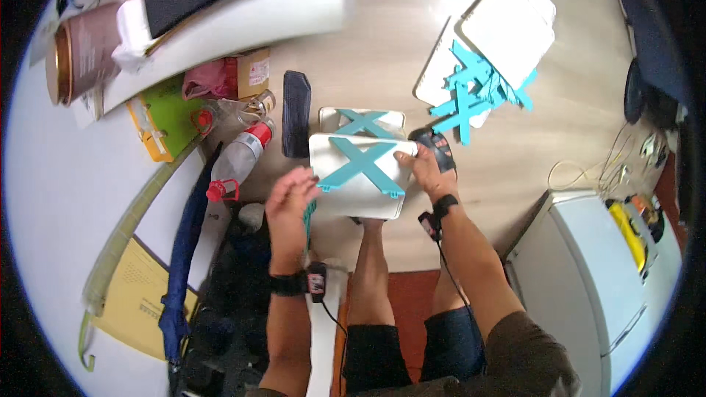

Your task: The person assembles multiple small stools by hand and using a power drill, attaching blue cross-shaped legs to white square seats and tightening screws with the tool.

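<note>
In front of me, a white rounded panel [346,202] carries a teal X-shaped piece [360,167], with small tabs at its lower ends. My right hand [425,167] grips the panel's upper right edge, thumb on top. My left hand [289,202] is beside the panel's left edge, slightly blurred, with fingers bent and apart and nothing visible in them. Just beyond lies another white panel [398,119] with its own teal X piece [365,122], partly covered by the nearer panel. A green strip [309,219] shows below my left hand, mostly hidden.
More white panels [507,26] and a pile of teal pieces [478,84] lie at the far right. On the left are a plastic bottle [243,154], a blue umbrella [184,265] and a dark slipper [296,114]. A white cabinet [588,250] stands at the right.
</note>
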Action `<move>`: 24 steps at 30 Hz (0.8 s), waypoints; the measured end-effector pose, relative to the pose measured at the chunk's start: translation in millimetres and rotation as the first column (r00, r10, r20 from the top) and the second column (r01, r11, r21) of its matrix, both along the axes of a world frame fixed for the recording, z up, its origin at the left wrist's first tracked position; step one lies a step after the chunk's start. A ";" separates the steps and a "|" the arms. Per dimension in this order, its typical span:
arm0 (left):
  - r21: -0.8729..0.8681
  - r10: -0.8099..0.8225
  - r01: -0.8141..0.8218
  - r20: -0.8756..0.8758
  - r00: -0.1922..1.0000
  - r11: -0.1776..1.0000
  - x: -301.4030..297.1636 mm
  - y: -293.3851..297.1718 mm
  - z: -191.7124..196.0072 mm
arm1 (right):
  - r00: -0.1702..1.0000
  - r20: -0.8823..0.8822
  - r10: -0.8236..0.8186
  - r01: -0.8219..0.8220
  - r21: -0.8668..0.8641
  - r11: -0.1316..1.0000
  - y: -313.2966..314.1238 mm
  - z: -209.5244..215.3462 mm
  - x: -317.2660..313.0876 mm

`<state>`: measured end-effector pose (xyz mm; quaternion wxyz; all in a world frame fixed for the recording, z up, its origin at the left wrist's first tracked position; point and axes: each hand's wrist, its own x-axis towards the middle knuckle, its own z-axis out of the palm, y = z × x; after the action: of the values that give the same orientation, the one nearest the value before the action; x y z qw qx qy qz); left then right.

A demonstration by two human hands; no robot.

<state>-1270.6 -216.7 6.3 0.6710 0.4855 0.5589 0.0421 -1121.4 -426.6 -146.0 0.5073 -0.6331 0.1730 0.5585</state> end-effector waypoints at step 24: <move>-0.222 -0.647 0.608 -0.273 0.712 0.762 59.3 86.1 -21.6 | 0.799 0.063 -0.598 0.598 -0.187 0.779 -162.9 7.3 36.3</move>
<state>-1211.3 -130.5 -15.4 0.5675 0.6063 0.4669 -0.3038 -1085.1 -589.5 -138.8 0.5928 -0.5925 0.4194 0.3487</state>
